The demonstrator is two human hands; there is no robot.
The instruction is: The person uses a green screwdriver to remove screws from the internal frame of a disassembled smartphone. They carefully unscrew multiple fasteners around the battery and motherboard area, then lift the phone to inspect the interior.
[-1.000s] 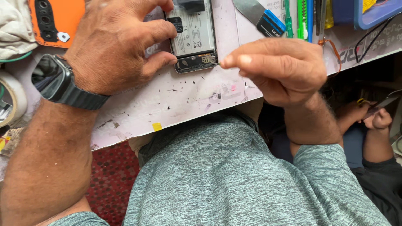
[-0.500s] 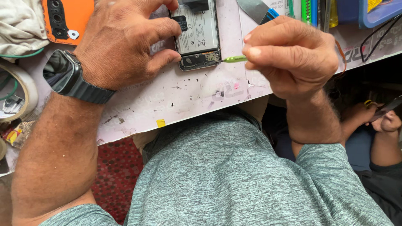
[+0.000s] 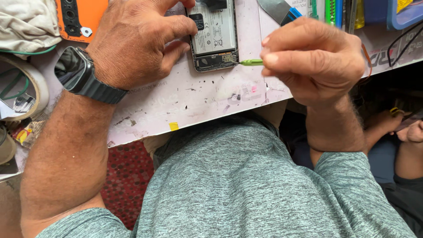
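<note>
Green and thin, a small plastic tool sticks out from the right hand, pinched between thumb and forefinger with the other fingers curled in behind. Its tip lies at the lower right corner of an opened phone, touching the frame or just short of it; which one cannot be told.

That phone lies back-side up with its rear cover off, showing a pale battery and a dark frame, directly between the two hands on a white work mat marked with scuffs and specks. The left hand rests beside it, fingers bent, with the fingertips pressed against the phone's left edge and steadying it. On the left wrist sits a dark watch with a black strap.

Beyond the left hand lies an orange phone cover, and next to that a bunched pale cloth. Outside the left wrist, a roll of tape sits at the mat's edge. Past the right hand, several tools with green, blue and yellow handles lie side by side, near a blue tray. Below the hands, the person's grey-green shirt fills the view.
</note>
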